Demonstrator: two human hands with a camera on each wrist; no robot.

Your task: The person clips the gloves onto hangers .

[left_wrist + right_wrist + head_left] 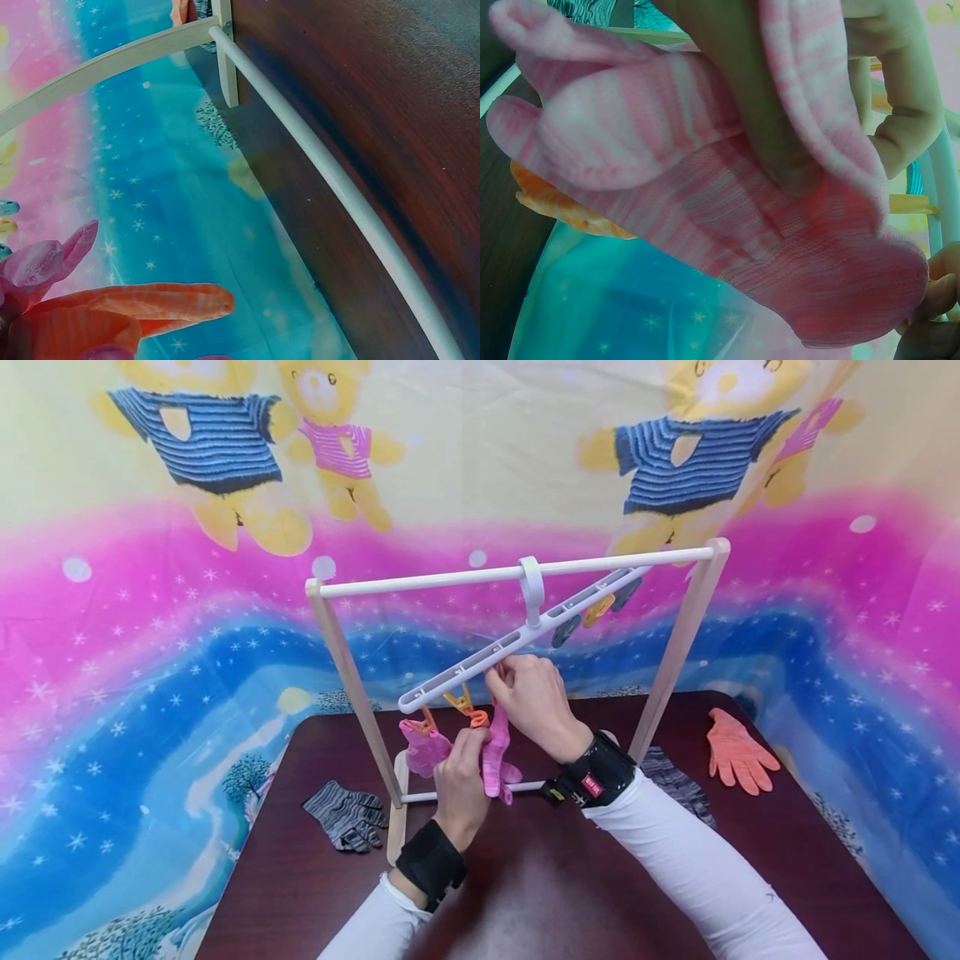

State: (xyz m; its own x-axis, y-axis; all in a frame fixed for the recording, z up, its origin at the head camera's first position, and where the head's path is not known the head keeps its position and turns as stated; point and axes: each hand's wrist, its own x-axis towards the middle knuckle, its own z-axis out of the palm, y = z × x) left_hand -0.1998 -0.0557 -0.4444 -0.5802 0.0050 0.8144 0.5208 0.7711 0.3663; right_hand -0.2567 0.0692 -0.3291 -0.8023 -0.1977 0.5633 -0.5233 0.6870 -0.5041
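A pink striped glove (495, 752) hangs beneath the white clip hanger (480, 656). My right hand (542, 706) is right under the hanger bar, its thumb and fingers pinching at a mostly hidden clip by the glove's cuff. Lower down, my left hand (461, 781) grips the same glove; the right wrist view has its finger across the pink striped fabric (757, 232). Left of it, an orange glove (120, 311) hangs from a yellow clip (460, 700), largely behind my left hand. Another pink glove (426, 750) hangs from an orange clip (427, 718) at the hanger's near end.
The hanger's hook (531, 589) sits over the white top rod (420, 581) of a wooden-sided rack. Grey and yellow clips (598, 610) dangle at its far end. On the dark table lie grey gloves (347, 816) on both sides and an orange glove (738, 752) at right.
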